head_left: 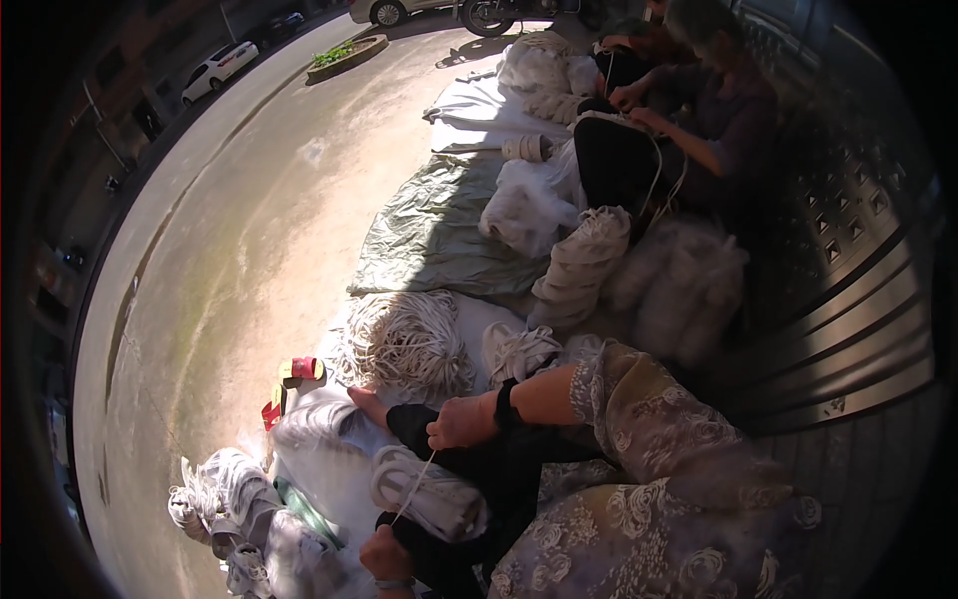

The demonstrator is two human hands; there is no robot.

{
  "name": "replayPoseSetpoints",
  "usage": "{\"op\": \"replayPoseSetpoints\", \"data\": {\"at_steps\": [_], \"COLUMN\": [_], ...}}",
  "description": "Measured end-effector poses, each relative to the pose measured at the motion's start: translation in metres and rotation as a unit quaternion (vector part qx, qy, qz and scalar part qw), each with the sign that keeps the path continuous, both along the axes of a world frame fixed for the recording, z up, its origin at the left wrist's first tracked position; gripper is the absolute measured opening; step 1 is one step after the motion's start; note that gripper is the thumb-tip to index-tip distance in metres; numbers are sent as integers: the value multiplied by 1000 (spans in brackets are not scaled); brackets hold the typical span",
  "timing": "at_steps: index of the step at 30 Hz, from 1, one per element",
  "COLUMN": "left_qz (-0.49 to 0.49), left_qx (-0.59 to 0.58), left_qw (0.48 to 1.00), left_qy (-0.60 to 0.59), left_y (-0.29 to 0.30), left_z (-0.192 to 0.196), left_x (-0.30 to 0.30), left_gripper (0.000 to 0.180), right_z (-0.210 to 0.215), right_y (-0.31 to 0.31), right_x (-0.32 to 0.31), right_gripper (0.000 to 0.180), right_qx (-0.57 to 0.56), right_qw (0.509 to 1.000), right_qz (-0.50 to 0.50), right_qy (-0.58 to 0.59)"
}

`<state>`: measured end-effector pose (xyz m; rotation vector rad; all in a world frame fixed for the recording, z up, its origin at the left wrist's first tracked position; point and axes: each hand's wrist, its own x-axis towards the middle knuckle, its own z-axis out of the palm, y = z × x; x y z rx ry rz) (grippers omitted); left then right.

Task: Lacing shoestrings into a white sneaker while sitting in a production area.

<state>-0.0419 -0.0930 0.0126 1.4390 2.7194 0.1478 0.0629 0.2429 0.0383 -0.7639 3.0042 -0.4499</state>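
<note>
A thin white cord (415,486) runs taut between my two hands. My right hand (464,421), with a black band at the wrist, is closed on its upper end. Lower down, at the bottom of the view, my left hand (384,554) grips the other end, its fingers partly hidden; a greyish bracelet circles that wrist. Behind the cord, against my black trouser legs, lies a coiled white bundle (434,494). A big heap of loose white cord (399,344) sits just beyond my right hand, with a smaller white bundle (521,349) beside it.
Several white bundles (239,489) lie at lower left, near red rolls (302,368). Past the heap is a crumpled grey-green sheet (439,225). At upper right a seated person (714,110) handles cord beside more bundles (584,265). A metal bench (838,329) stands at right.
</note>
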Motion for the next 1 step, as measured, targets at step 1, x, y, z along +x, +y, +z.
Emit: {"op": "replayPoseSetpoints", "data": {"at_steps": [1], "left_qz": [23], "left_qx": [-18], "left_qw": [999], "left_qy": [22], "left_y": [-13], "left_z": [10], "left_x": [-12], "left_gripper": [26], "right_z": [4], "right_y": [5], "right_x": [-1], "right_gripper": [25], "right_qx": [13], "right_qw": [1000], "right_qz": [1], "right_qy": [-18]}}
